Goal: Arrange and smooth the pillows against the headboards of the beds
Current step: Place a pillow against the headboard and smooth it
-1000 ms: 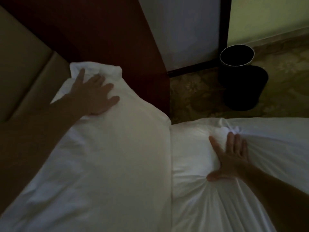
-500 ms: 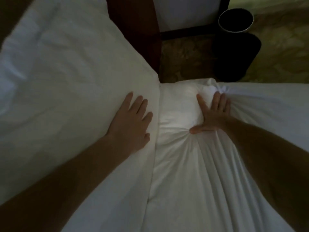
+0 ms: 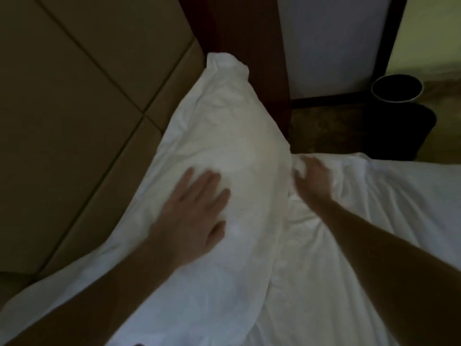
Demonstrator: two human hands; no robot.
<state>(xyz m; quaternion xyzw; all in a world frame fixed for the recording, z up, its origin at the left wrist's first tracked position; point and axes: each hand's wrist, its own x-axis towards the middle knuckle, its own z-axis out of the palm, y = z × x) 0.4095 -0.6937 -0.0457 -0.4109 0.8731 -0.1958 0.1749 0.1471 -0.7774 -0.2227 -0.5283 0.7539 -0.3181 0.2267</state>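
A white pillow (image 3: 232, 136) leans against the tan padded headboard (image 3: 74, 96), its top corner sticking up beside the dark wood frame. My left hand (image 3: 192, 211) lies flat on the pillow's front face, fingers spread. My right hand (image 3: 311, 178) rests on the white bed sheet (image 3: 386, 208) at the mattress corner, right beside the pillow's lower edge; its fingers are blurred and bunched cloth shows at their tips, so I cannot tell whether they hold it.
A dark red wooden frame (image 3: 249, 46) rises behind the pillow. A black round bin (image 3: 399, 113) stands on the patterned carpet at the right, past the bed corner. A pale wall panel (image 3: 329, 41) with dark trim is at the back.
My left hand moved from the pillow's lower edge up onto its face. My right hand shifted up to the sheet corner. The view tilted back toward the headboard.
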